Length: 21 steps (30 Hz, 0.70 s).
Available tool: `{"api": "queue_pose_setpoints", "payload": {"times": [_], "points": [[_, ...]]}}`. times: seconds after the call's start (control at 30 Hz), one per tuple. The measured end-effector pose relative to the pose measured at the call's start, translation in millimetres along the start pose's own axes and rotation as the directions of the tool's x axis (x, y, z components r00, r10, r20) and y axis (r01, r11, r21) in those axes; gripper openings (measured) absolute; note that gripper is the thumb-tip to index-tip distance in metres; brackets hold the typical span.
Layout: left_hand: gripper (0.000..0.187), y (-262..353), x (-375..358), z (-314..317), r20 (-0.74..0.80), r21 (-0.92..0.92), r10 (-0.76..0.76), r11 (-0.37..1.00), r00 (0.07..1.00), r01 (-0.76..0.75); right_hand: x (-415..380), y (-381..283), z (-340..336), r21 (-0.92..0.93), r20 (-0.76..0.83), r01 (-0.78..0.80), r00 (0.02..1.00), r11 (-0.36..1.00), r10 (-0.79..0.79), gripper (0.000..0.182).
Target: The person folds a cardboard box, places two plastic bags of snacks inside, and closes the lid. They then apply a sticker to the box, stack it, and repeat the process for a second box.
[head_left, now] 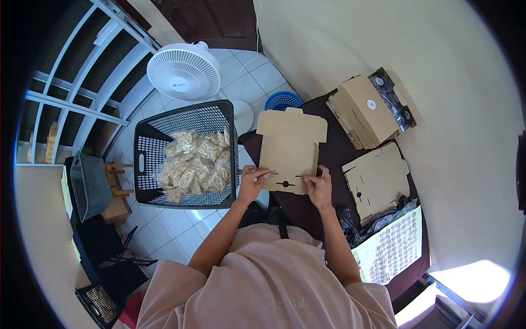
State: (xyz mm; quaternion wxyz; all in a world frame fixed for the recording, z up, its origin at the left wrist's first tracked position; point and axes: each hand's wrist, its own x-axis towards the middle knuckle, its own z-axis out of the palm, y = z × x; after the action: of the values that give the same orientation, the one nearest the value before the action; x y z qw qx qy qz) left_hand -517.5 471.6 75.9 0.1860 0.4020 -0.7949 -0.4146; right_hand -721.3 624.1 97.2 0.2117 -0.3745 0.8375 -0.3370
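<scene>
A flat, unfolded cardboard box blank [290, 145] lies in front of me over the dark tabletop, with slots and a dark round cutout near its close edge. My left hand [253, 182] grips its left side near the slot, fingers pinched on the board. On the opposite side my right hand [319, 183] holds the board the same way, beside the right slot. To the right lies another flat cardboard blank [378, 178].
A black basket [139, 186] of bagged goods [197, 164] stands left, below a white fan [183, 71]. Stacked boxes [367, 109] sit at the back right. A sticker sheet [392, 247] and black plastic [350, 227] lie at right. A blue basket [283, 100] stands behind.
</scene>
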Motion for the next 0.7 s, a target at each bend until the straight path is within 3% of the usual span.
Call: {"api": "queue_pose_setpoints", "payload": {"times": [0.1,0.17,0.2,0.3,0.37,0.57,0.63,0.7], "points": [[0.02,0,-1,0,-0.033,0.045,0.078,0.996,0.996,-0.077,-3,-5,1,-0.076,-0.023,0.03,0.999,0.997,-0.032,0.016],[0.016,11,0,3,0.03,-0.252,-0.251,0.935,0.967,0.251,-3,-10,0,-0.08,-0.048,0.002,0.999,0.997,-0.006,0.018],[0.016,12,1,5,0.027,-0.252,-0.256,0.934,0.966,0.254,-4,-7,4,-0.079,-0.043,0.005,0.999,0.997,-0.008,0.018],[0.017,11,11,6,-0.025,-0.177,-0.281,0.946,0.959,0.273,-4,0,10,-0.045,-0.074,0.004,0.997,0.999,-0.007,0.019],[0.019,5,18,10,-0.048,-0.048,-0.244,0.969,0.969,0.242,-8,-2,10,-0.106,-0.07,0.094,0.992,0.99,-0.102,0.021],[0.022,19,27,-3,0.072,-0.053,-0.332,0.94,0.94,0.336,-16,-21,-12,-0.054,0.028,0.175,0.984,0.983,-0.173,0.036],[0.03,14,28,-2,0.088,0.157,-0.092,0.985,0.992,0.078,-13,-10,-2,-0.063,-0.01,0.154,0.988,0.986,-0.155,0.037],[0.041,20,30,-4,0.117,0.1,-0.168,0.983,0.979,0.156,-7,-4,5,-0.071,-0.048,0.139,0.989,0.988,-0.143,0.037]]}}
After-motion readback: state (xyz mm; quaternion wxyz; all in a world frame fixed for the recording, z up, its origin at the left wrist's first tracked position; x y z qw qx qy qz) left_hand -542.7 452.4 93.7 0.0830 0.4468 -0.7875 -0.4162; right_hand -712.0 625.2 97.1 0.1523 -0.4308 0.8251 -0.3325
